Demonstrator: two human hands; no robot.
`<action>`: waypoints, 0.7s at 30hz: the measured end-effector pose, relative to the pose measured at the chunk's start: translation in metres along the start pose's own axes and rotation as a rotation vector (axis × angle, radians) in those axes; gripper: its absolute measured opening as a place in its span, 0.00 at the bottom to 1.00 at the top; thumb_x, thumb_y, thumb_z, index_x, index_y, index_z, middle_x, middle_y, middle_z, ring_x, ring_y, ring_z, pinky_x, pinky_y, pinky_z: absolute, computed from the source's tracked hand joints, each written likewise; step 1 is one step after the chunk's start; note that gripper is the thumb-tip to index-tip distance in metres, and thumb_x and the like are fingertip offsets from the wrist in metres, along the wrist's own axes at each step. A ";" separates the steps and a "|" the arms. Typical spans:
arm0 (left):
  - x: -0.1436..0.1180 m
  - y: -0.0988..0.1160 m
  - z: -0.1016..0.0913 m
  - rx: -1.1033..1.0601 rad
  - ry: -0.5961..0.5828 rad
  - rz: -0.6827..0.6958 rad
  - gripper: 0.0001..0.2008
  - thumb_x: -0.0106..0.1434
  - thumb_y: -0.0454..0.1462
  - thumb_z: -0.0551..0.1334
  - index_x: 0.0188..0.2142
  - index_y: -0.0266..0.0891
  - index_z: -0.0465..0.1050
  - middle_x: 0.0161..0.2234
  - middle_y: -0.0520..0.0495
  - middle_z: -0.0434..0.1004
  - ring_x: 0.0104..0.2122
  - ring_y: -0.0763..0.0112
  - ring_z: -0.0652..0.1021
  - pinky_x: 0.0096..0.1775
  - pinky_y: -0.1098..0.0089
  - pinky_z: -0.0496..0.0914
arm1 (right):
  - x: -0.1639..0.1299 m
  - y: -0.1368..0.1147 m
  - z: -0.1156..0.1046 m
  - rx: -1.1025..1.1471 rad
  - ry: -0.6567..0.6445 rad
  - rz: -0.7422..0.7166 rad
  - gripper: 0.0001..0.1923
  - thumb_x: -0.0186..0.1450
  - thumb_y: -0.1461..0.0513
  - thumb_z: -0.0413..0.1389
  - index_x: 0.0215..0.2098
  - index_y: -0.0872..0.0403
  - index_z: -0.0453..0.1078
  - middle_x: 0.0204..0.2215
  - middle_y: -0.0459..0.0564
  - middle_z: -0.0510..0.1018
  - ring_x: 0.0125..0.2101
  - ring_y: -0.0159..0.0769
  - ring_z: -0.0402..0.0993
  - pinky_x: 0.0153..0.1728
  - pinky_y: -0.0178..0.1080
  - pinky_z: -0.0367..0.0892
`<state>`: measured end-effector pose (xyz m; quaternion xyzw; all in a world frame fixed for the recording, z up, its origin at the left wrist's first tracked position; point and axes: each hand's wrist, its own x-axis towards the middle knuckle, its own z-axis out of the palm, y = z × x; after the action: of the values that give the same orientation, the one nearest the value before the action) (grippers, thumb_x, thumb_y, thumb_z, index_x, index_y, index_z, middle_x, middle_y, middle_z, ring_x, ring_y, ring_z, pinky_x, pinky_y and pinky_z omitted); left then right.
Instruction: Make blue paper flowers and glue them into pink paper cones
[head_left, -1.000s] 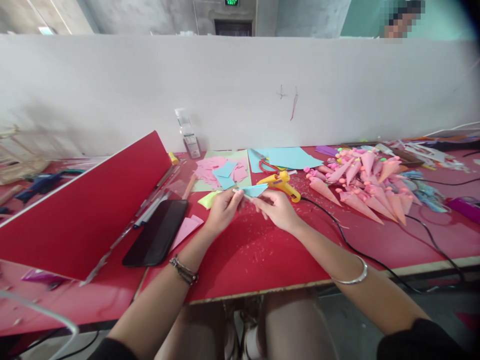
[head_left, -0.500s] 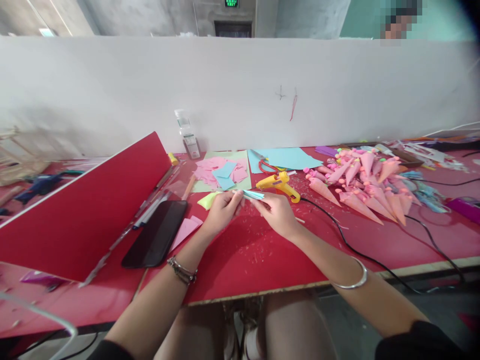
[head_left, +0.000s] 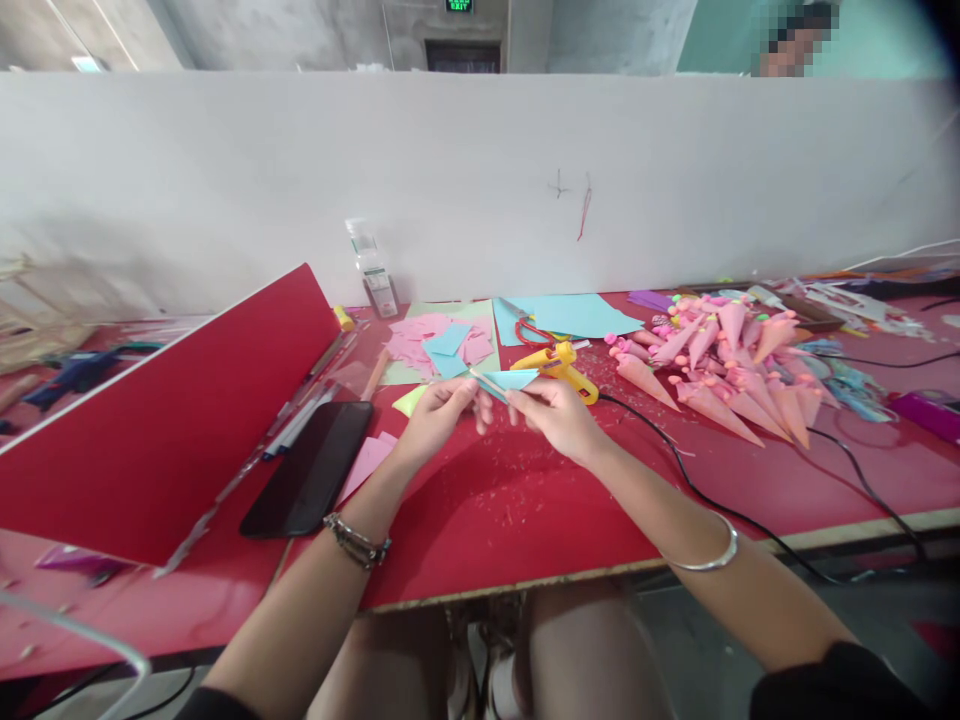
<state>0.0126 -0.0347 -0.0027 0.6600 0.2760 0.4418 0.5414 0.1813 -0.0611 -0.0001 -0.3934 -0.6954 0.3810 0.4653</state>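
Note:
Both my hands hold a small light blue paper piece (head_left: 512,380) just above the red table (head_left: 480,520). My left hand (head_left: 439,420) pinches its left end, and my right hand (head_left: 559,418) grips its right side with fingers curled. The paper is partly rolled or folded into a pointed shape. Right behind my hands lies a yellow glue gun (head_left: 559,368) with a black cord (head_left: 697,480) running to the right.
A pile of pink paper cones (head_left: 720,370) lies at the right. Pink and blue paper scraps (head_left: 442,342), a blue sheet (head_left: 574,315) and red scissors (head_left: 532,330) lie behind. A black phone (head_left: 307,468) and a tilted red board (head_left: 165,420) are at the left.
The blue paper went from spread out to folded tight and now shows a wider point again. Both hands shifted slightly up and away from me.

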 end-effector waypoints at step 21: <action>-0.002 0.000 -0.003 0.455 0.030 0.175 0.14 0.62 0.42 0.51 0.24 0.36 0.61 0.15 0.57 0.60 0.16 0.82 0.62 0.21 0.78 0.57 | 0.000 0.005 0.001 0.177 -0.223 0.147 0.15 0.61 0.55 0.48 0.23 0.57 0.64 0.17 0.42 0.65 0.14 0.21 0.50 0.15 0.30 0.45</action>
<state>0.0089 -0.0345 -0.0029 0.7796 0.3181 0.4234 0.3343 0.1810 -0.0589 -0.0052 -0.3560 -0.6756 0.5152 0.3891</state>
